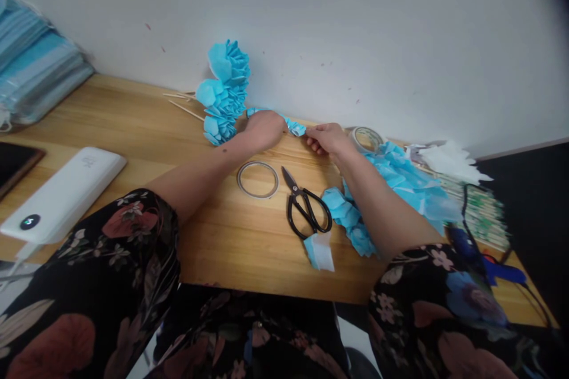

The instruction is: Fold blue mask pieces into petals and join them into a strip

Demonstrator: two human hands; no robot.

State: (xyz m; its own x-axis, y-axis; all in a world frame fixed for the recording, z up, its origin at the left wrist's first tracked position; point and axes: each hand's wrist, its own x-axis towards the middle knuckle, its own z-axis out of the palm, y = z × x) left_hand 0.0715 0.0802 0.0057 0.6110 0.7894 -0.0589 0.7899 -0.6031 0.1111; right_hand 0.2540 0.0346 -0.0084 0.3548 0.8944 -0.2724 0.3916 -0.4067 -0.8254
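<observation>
Near the wall, my left hand (267, 129) reaches over a row of small crumpled blue pieces (296, 128), its fingers curled down and their tips hidden. My right hand (328, 139) is just to the right of that row, thumb and forefinger pinched together at the nearest blue piece; what lies between them is too small to make out. Several blue paper-like flowers (224, 95) on thin wooden sticks (186, 110) lie left of my left hand. Below my hands are a thin roll of tape (258, 180) and black-handled scissors (306, 204), with a blue-and-white scrap (319, 251) at the handles.
Loose blue petals (400, 174) and a wider tape roll (366, 138) lie by my right forearm. Farther right are green-and-white packets (478, 207) and a blue corded tool (504, 272). A white power bank (66, 189), a dark phone (18, 166) and stacked blue masks (40, 65) sit left.
</observation>
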